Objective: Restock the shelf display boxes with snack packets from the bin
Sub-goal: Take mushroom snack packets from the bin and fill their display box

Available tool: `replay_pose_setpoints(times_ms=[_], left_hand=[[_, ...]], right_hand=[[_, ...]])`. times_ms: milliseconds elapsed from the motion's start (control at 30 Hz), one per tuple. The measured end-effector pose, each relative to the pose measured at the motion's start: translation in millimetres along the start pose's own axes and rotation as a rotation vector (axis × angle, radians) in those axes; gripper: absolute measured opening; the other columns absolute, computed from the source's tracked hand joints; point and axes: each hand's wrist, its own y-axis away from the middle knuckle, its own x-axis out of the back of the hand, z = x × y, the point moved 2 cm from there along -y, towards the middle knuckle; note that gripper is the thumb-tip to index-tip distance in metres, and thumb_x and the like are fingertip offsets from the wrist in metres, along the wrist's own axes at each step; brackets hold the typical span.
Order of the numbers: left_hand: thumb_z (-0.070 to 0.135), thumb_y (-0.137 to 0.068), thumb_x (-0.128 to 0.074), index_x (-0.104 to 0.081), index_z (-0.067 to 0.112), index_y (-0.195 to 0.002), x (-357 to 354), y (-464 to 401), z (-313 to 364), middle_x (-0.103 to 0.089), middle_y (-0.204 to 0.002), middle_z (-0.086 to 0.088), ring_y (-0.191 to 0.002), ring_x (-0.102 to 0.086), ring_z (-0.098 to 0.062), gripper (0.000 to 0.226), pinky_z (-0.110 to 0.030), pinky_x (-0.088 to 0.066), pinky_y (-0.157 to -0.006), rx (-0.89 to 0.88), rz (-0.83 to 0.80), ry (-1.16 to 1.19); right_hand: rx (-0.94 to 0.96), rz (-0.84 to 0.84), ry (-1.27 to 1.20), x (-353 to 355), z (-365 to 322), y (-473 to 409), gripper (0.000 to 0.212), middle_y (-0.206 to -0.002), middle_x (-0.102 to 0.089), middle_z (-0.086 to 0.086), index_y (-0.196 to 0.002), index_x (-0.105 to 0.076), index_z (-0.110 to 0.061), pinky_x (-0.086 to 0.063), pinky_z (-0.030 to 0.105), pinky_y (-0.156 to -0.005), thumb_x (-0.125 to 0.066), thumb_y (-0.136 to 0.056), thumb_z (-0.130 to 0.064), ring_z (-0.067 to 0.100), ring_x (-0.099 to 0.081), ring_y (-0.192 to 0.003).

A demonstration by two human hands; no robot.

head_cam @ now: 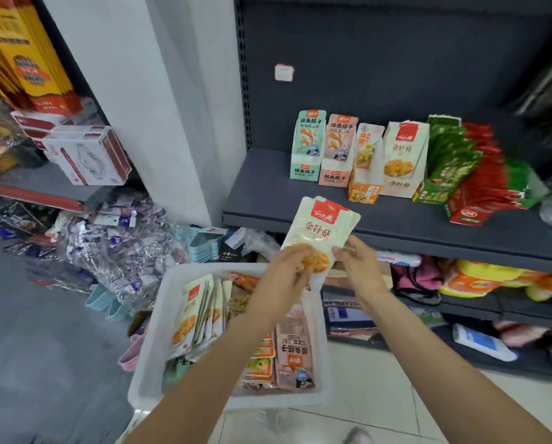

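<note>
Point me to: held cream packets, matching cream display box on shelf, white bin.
cream packets (321, 224): head view, printed front of the top packet.
cream display box (403, 158): head view, front panel.
white bin (154, 328): head view, left wall.

Small shop: steel shelf w/ snack display boxes

Even, diffuse indoor light fills the wide-angle head view, casting only soft shadows under the dark shelf. Straight lines bow toward the edges, and the corners smear into blur. Crinkled plastic wrap at left catches small glints; print is soft throughout.
</note>
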Motion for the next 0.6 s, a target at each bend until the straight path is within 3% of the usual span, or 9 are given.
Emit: replay_pose_setpoints(times_ms=[67,133,267,433,600], left_hand=[[0.015,-0.096,-0.049,-0.043,0.021,-0.138,-11,-25,14,-0.044,-0.139,0.001,-0.129,-0.039,-0.012,0.043,-0.029,-0.031,-0.111,0.073,0.105,0.040],[0.013,-0.096,-0.048,-0.035,0.017,-0.144,-22,-53,30,-0.043,-0.141,-0.003,-0.130,-0.039,-0.017,0.049,-0.033,-0.032,-0.110,0.144,0.158,0.068],[0.005,-0.097,-0.044,-0.035,0.019,-0.145,-48,-102,72,-0.052,-0.136,-0.001,-0.119,-0.053,-0.016,0.051,-0.030,-0.043,-0.101,0.124,0.087,0.225],[0.006,-0.095,-0.049,-0.040,0.024,-0.142,-75,-147,109,-0.061,-0.124,-0.001,-0.103,-0.059,-0.010,0.051,-0.022,-0.047,-0.092,0.126,0.151,0.291],[0.011,-0.091,-0.058,-0.046,0.024,-0.136,-86,-191,125,-0.063,-0.101,-0.001,-0.086,-0.057,-0.008,0.048,-0.009,-0.046,-0.071,0.147,0.194,0.254]], right_hand=[[0.046,-0.028,0.035,34,-7,-15,0.023,-0.107,-0.066,0.006,-0.108,-0.059,-0.017,-0.052,0.022,-0.073,-0.047,-0.095,-0.001,0.013,-0.062,-0.087],[0.064,-0.065,0.058,68,-13,-30,0.023,-0.109,-0.067,0.005,-0.109,-0.059,-0.018,-0.052,0.032,-0.081,-0.048,-0.095,-0.003,0.015,-0.062,-0.091],[0.151,-0.126,0.094,131,-30,-60,0.025,-0.106,-0.064,-0.003,-0.112,-0.057,-0.017,-0.052,0.020,-0.079,-0.046,-0.096,-0.001,0.004,-0.061,-0.089],[0.185,-0.151,0.137,184,-43,-94,0.029,-0.122,-0.061,0.002,-0.118,-0.053,-0.025,-0.049,0.044,-0.095,-0.042,-0.099,-0.006,0.020,-0.059,-0.111],[0.255,-0.120,0.210,211,-57,-130,0.028,-0.116,-0.065,0.004,-0.108,-0.053,-0.028,-0.052,0.052,-0.086,-0.041,-0.098,-0.005,0.022,-0.062,-0.106]])
